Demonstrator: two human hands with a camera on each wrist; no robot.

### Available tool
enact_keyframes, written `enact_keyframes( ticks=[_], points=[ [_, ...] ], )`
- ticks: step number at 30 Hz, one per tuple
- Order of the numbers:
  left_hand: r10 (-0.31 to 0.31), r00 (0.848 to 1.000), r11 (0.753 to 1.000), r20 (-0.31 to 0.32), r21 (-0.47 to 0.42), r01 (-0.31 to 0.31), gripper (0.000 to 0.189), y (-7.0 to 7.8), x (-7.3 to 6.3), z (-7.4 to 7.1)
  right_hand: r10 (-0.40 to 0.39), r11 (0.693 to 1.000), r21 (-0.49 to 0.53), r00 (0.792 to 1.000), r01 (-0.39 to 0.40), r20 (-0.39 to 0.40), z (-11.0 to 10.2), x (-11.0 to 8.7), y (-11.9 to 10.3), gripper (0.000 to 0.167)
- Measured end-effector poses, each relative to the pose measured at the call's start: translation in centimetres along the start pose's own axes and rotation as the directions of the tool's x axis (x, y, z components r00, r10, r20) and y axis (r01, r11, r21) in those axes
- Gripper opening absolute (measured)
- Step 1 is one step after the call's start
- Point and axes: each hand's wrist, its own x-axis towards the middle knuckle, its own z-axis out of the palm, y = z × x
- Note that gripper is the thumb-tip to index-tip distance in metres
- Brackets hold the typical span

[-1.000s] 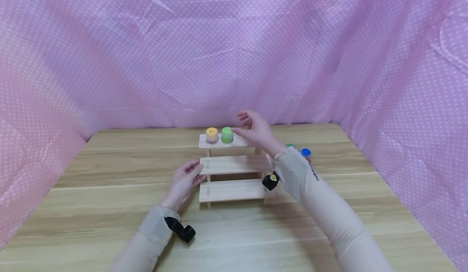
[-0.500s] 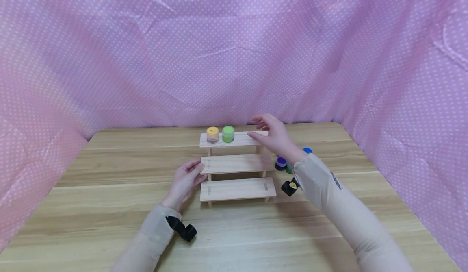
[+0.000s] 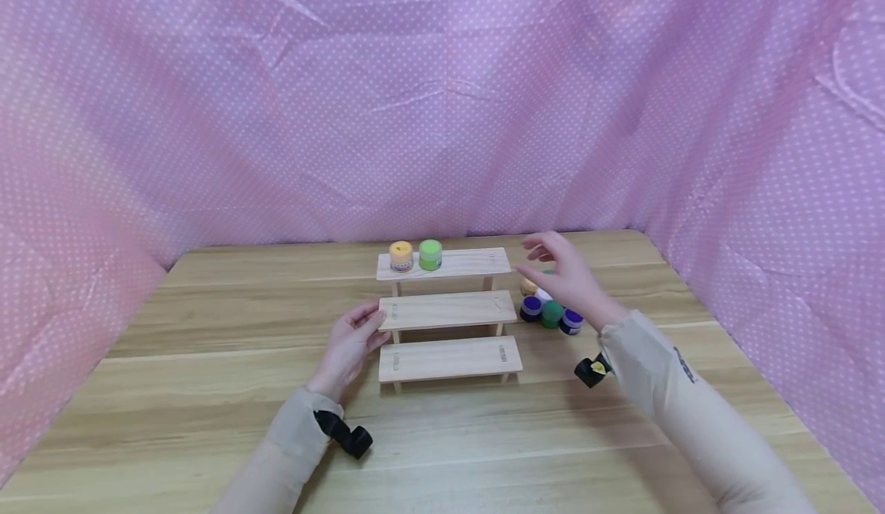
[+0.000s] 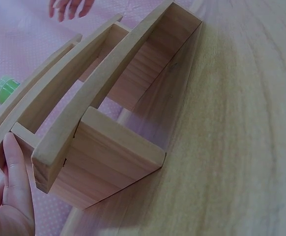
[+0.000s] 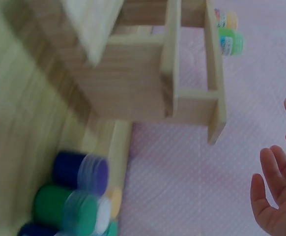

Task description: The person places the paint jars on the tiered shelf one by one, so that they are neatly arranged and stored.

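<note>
1. A pale wooden three-tier stepped rack point(image 3: 445, 311) is standing upright on a wood-grain worktop point(image 3: 173, 391).
2. The left grip point(image 3: 348, 345), a person's bare hand, is pinching the left end of the rack's middle board between thumb and fingers.
3. The right grip point(image 3: 563, 272), also bare, is holding nothing; raised near the rack's right end, it is keeping thumb and fingers well apart and loosely bent.
4. On the top board's left half, a small yellow-orange jar point(image 3: 401, 256) and a bright green jar point(image 3: 430, 255) are standing upright, near each other but apart.
5. Just right of the rack, more small jars are clustering on the worktop: a dark-blue jar with a purple lid point(image 3: 531, 309), a deep green jar point(image 3: 551, 314), a second purple-lidded jar point(image 3: 571, 322) and others, partly hidden by the right grip.
6. A pink dotted cloth point(image 3: 442, 114) is hanging behind.
</note>
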Motion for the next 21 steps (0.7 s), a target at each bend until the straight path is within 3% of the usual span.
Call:
enact_keyframes(
  ticks=[10,15,21],
  points=[
    [0.001,1.0,1.0,0.0,-0.004,-0.001,0.04,0.0,0.0,-0.1,0.049,0.999,-0.022,0.998,-0.049,-0.026,-1.6,-3.2,2.8,0.033],
    [0.001,1.0,1.0,0.0,-0.002,-0.001,0.04,-0.1,-0.1,-0.1,0.118,0.993,-0.025,0.992,-0.119,-0.046,-1.8,-5.0,4.2,0.033],
    [0.013,1.0,1.0,0.011,-0.013,-0.012,0.039,-0.2,0.1,-0.1,0.132,0.991,-0.011,0.989,-0.133,-0.072,-1.8,-6.7,5.4,0.034]
  ],
)
